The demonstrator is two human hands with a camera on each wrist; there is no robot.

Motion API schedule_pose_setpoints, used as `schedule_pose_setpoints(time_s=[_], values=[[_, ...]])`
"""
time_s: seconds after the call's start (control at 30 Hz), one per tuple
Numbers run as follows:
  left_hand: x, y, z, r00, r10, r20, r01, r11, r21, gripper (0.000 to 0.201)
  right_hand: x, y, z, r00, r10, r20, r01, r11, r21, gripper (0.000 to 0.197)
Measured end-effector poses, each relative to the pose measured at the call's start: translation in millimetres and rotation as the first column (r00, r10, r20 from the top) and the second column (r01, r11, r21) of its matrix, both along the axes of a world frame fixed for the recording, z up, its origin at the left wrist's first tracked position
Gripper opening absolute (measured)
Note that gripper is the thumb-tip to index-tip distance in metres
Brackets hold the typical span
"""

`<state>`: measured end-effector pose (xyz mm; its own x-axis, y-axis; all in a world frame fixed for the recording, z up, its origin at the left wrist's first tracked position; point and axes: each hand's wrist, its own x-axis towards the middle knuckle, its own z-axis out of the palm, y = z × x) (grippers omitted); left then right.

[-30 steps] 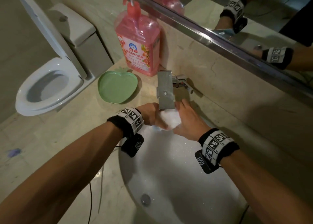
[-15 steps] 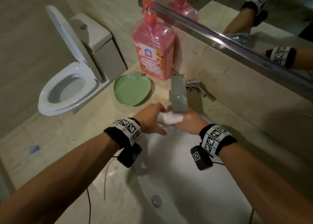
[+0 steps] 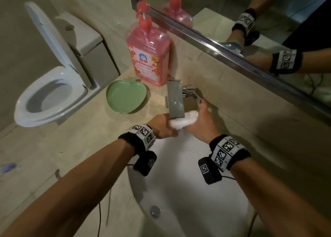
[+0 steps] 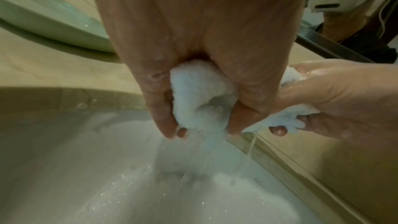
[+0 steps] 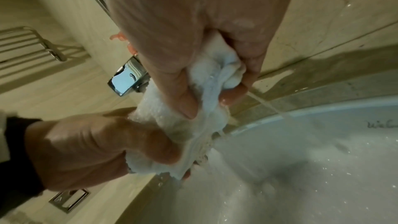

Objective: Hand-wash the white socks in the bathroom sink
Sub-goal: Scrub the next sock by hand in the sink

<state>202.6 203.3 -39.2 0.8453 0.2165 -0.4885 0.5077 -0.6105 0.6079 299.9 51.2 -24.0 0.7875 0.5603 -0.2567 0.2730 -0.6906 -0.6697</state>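
A wet white sock [image 3: 183, 120] is bunched between both hands just under the square chrome faucet [image 3: 175, 98], above the back of the white sink [image 3: 188, 183]. My left hand [image 3: 163, 126] grips its left end; in the left wrist view the fingers [image 4: 163, 108] curl round the sock [image 4: 198, 101]. My right hand [image 3: 198, 124] grips the right end, thumb and fingers squeezing the sock [image 5: 213, 77] in the right wrist view. Water runs off the fabric into the foamy basin [image 5: 301, 168].
A pink pump bottle of detergent [image 3: 149, 55] and a green apple-shaped dish [image 3: 126, 97] stand on the beige counter left of the faucet. A toilet [image 3: 52, 93] with raised lid is at the far left. A mirror [image 3: 250, 21] runs along the back wall. The drain [image 3: 155, 210] sits low in the sink.
The hands have twisted the sock under the faucet; the right hand has turned so its thumb points toward the wall. The head view has shifted, so everything sits further right.
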Motion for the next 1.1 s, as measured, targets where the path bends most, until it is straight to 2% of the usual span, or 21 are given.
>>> schedule_pose_setpoints(time_s=[0.13,0.23,0.33,0.4,0.47,0.57,0.7,0.73,0.83,0.93,1.03,1.1], values=[[-17.5,1.9,3.6,0.999,-0.003,-0.037,0.004,0.999,0.044,0.059,-11.9,3.6,-4.3,0.992,0.114,-0.053,-0.114,0.993,0.004,0.113],[-34.5,-4.1,11.5,0.995,-0.102,-0.016,0.103,0.975,0.198,0.055,-21.8,-8.0,-2.0,0.966,0.212,-0.147,-0.216,0.976,-0.014,0.107],[-53.2,-4.5,29.4,0.975,-0.221,0.032,0.194,0.907,0.373,0.047,-39.9,-20.7,10.7,0.906,0.298,-0.299,-0.318,0.948,-0.020,0.098],[-64.9,-2.8,44.9,0.956,-0.283,0.079,0.223,0.873,0.434,0.044,-54.6,-28.2,20.9,0.864,0.273,-0.423,-0.259,0.961,0.093,0.096],[-74.2,-3.8,62.4,0.924,-0.361,0.126,0.263,0.839,0.477,0.046,-67.1,-35.2,34.3,0.842,0.241,-0.483,-0.190,0.970,0.153,0.092],[-82.3,-13.1,90.7,0.862,-0.482,0.158,0.315,0.752,0.579,0.041,-81.1,-42.3,54.1,0.824,0.263,-0.502,-0.220,0.965,0.144,0.079],[-87.5,-30.4,121.9,0.778,-0.603,0.174,0.354,0.651,0.672,0.040,-99.9,-47.6,70.2,0.799,0.266,-0.539,-0.201,0.963,0.177,0.085],[-88.0,-33.2,127.9,0.769,-0.616,0.167,0.357,0.632,0.687,0.039,-104.2,-49.5,72.6,0.801,0.266,-0.536,-0.199,0.963,0.180,0.082],[-89.4,-39.8,139.4,0.787,-0.608,0.099,0.368,0.592,0.717,0.034,-113.7,-53.0,81.2,0.880,0.253,-0.403,-0.246,0.967,0.072,0.048],[-87.8,-43.0,135.3,0.821,-0.571,0.007,0.391,0.571,0.722,0.029,-117.5,-51.4,84.2,0.954,0.245,-0.173,-0.268,0.955,-0.129,0.045],[-80.0,-52.0,125.2,0.843,-0.527,-0.106,0.442,0.568,0.695,0.025,-120.1,-48.0,77.9,0.949,0.313,0.044,-0.288,0.912,-0.292,0.045],[-77.4,-55.8,114.9,0.853,-0.492,-0.176,0.466,0.563,0.683,0.021,-121.1,-47.8,70.6,0.909,0.383,0.165,-0.301,0.876,-0.377,0.033]])
